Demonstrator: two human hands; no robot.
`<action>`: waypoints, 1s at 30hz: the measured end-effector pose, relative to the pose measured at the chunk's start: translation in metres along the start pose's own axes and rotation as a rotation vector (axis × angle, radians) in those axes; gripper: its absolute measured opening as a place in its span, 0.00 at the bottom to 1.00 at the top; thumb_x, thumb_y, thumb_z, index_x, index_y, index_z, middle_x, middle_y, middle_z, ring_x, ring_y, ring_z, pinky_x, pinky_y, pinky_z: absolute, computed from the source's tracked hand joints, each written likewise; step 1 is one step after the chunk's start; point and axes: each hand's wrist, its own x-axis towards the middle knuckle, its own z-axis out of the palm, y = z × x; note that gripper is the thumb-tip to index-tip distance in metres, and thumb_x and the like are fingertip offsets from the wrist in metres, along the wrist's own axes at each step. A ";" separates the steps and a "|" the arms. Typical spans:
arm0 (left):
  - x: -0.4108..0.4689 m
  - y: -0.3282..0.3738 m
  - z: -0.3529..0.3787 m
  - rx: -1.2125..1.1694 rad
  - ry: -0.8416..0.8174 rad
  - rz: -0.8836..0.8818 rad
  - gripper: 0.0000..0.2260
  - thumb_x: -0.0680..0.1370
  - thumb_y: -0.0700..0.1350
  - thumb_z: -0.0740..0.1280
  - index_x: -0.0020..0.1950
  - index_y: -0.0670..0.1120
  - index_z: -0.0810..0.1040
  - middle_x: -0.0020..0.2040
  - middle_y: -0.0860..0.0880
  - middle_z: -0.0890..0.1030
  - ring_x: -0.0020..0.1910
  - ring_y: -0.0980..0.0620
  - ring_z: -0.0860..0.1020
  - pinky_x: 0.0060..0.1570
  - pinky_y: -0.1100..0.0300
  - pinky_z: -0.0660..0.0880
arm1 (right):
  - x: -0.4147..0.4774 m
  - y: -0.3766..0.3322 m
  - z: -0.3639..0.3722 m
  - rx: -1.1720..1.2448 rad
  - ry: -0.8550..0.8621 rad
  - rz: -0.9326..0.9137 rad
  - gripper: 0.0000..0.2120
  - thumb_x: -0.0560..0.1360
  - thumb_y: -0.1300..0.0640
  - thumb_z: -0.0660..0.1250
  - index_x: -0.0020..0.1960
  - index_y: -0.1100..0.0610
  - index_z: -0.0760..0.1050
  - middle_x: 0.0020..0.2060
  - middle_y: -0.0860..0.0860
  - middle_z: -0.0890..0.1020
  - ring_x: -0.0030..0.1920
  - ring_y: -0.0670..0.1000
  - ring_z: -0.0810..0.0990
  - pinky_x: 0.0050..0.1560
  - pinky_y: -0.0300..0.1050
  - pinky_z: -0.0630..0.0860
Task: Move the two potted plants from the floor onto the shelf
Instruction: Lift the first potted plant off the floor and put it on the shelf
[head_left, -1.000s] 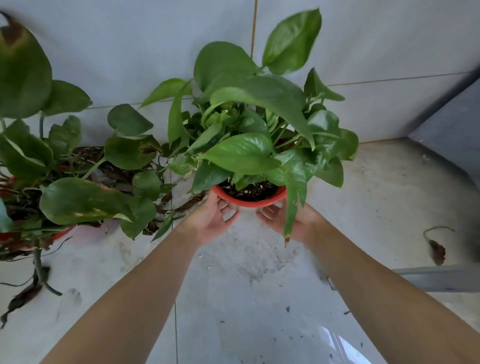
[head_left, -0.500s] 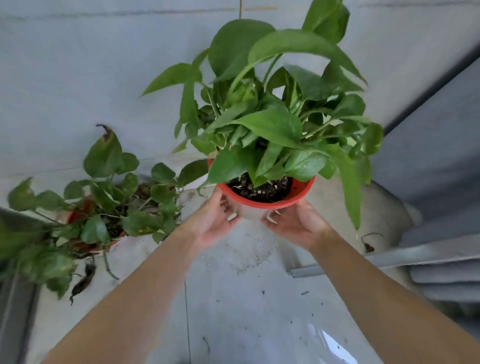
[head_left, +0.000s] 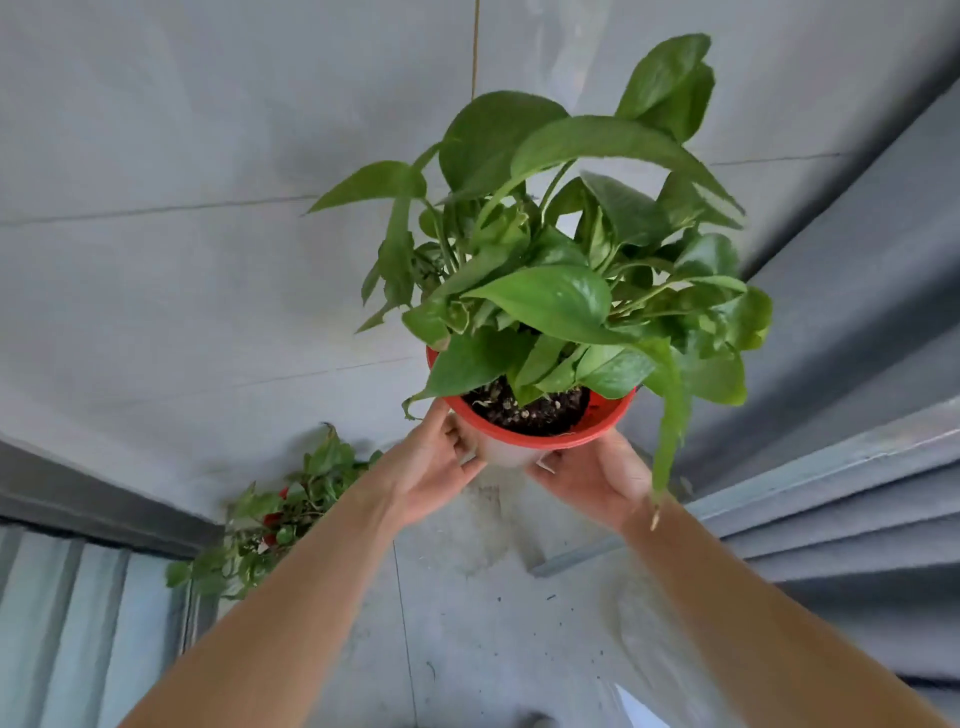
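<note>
Two bare hands hold up a potted plant (head_left: 550, 291) in a red pot (head_left: 540, 439). The left hand (head_left: 434, 467) is wrapped around the pot's left side, thumb up by the rim. The right hand (head_left: 597, 480) cups the pot's right side from below, fingers curled onto it. The pot is up in the air, between both hands, well above the floor (head_left: 467, 597). Dark soil (head_left: 524, 408) shows inside it. One long leaf (head_left: 670, 415) hangs down just past the right hand. The second potted plant (head_left: 275, 519) sits on the floor, below and left of the left hand, near the wall (head_left: 182, 260). Its pot looks red, but it is small and blurry.
</note>
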 end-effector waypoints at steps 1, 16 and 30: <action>-0.013 0.008 0.017 -0.013 -0.005 -0.002 0.39 0.58 0.54 0.82 0.63 0.40 0.75 0.54 0.47 0.82 0.59 0.51 0.76 0.59 0.56 0.74 | -0.018 -0.006 0.013 -0.001 0.013 -0.005 0.20 0.77 0.53 0.67 0.66 0.56 0.70 0.58 0.55 0.72 0.60 0.50 0.68 0.70 0.48 0.63; -0.152 0.024 0.208 0.342 -0.264 -0.296 0.40 0.71 0.61 0.67 0.76 0.40 0.63 0.71 0.44 0.74 0.69 0.47 0.72 0.67 0.53 0.70 | -0.281 -0.002 0.073 0.229 0.105 -0.445 0.42 0.53 0.48 0.81 0.63 0.54 0.69 0.58 0.54 0.74 0.61 0.52 0.71 0.64 0.50 0.72; -0.263 -0.210 0.332 0.638 -0.629 -0.758 0.20 0.78 0.57 0.63 0.61 0.43 0.76 0.49 0.47 0.86 0.56 0.50 0.78 0.60 0.54 0.73 | -0.550 0.126 -0.058 0.647 0.501 -0.886 0.21 0.75 0.45 0.66 0.44 0.65 0.82 0.41 0.56 0.83 0.41 0.53 0.82 0.50 0.49 0.77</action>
